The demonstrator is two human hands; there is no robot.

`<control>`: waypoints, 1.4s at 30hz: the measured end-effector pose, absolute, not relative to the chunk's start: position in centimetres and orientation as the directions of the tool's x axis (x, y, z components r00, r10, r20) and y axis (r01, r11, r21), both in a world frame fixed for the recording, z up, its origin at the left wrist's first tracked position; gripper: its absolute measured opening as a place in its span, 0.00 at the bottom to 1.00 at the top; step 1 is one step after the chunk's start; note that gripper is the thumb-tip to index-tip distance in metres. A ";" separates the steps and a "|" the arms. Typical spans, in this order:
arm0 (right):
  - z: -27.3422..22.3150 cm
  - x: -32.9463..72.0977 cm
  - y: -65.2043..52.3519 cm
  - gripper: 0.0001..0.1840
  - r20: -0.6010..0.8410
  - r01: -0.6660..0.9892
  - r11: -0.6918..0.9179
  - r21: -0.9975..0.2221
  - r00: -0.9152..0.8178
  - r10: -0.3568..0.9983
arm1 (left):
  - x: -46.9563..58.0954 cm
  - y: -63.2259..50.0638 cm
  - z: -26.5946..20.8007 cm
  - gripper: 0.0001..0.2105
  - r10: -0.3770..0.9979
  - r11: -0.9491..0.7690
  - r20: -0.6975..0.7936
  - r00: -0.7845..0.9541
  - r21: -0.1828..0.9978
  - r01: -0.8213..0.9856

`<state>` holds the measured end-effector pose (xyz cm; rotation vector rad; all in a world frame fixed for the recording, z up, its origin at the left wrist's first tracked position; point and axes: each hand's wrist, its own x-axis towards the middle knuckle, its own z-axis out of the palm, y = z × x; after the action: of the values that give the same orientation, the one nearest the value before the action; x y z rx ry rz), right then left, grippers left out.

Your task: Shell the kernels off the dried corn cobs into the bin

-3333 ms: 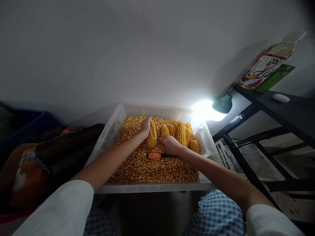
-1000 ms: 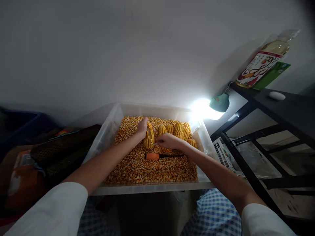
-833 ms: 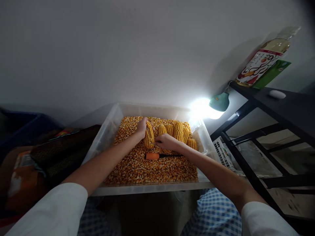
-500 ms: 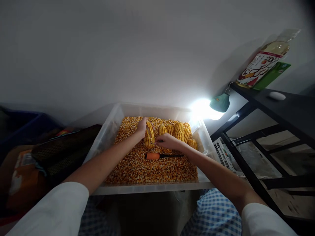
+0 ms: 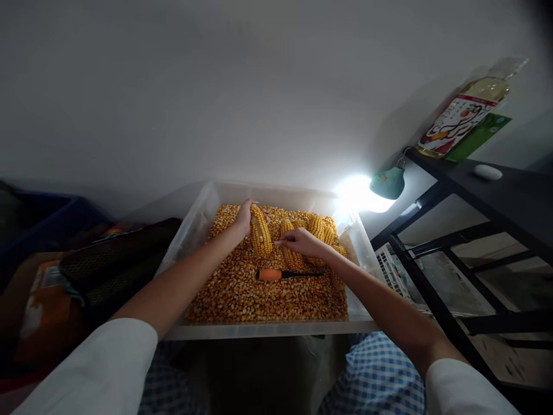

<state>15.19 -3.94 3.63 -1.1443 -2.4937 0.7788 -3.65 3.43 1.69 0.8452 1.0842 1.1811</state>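
Note:
My left hand [image 5: 245, 218] is closed around the upper end of a dried corn cob [image 5: 261, 237], which tilts over the bin; a strip on its side looks bare of kernels. My right hand [image 5: 298, 241] is just right of the cob's lower end, its fingers pinched together; whatever lies between the fingertips is too small to make out. Below my hands, a screwdriver-like tool [image 5: 268, 275] with an orange handle and a dark shaft lies on loose corn kernels [image 5: 259, 302]. Several more corn cobs [image 5: 317, 227] lie beside and under my right hand.
A translucent plastic bin [image 5: 268, 330] holds the kernels. At its back right hangs a lit green lamp [image 5: 387, 183] from a black shelf [image 5: 458, 173], where a bottle [image 5: 464, 118] stands. To the left are a dark mesh bag [image 5: 116, 259] and a blue crate [image 5: 56, 216].
The held cob has turned, showing a different side. My right hand has drawn slightly up and right, away from the cob. The orange-handled tool stays on the kernels.

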 end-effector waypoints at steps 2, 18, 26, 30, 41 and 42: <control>3.6 14.9 -4.2 0.19 0.062 0.606 0.564 -0.561 -0.649 0.758 | -3.3 3.4 1.8 0.13 0.958 0.286 -0.269 0.097 0.889 -0.358; 2.5 13.3 -5.5 0.15 0.026 0.736 0.633 -0.242 -0.647 0.762 | 0.5 0.6 2.4 0.13 0.999 -0.032 0.036 0.039 0.994 -0.108; 3.1 13.7 -5.3 0.12 -0.091 0.620 0.709 -0.335 -0.771 0.631 | 1.6 -1.8 3.7 0.13 0.960 -0.245 0.218 0.177 0.958 0.148; 3.4 13.8 -5.4 0.12 -0.107 0.624 0.706 -0.335 -0.769 0.630 | 1.4 -1.3 3.8 0.14 0.982 -0.164 0.151 0.114 0.980 0.112; 4.4 14.5 -4.9 0.16 0.032 0.786 0.580 -0.213 -0.587 0.809 | -0.2 1.1 1.9 0.13 0.997 0.072 -0.079 -0.012 0.956 -0.286; 4.3 14.4 -5.0 0.17 0.015 0.795 0.579 -0.183 -0.586 0.810 | -0.1 1.0 1.9 0.13 0.998 0.065 -0.068 -0.002 0.954 -0.294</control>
<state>14.40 -4.99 4.30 -1.3782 -2.7045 0.2391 -0.11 1.03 1.86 0.9339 1.0270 1.2956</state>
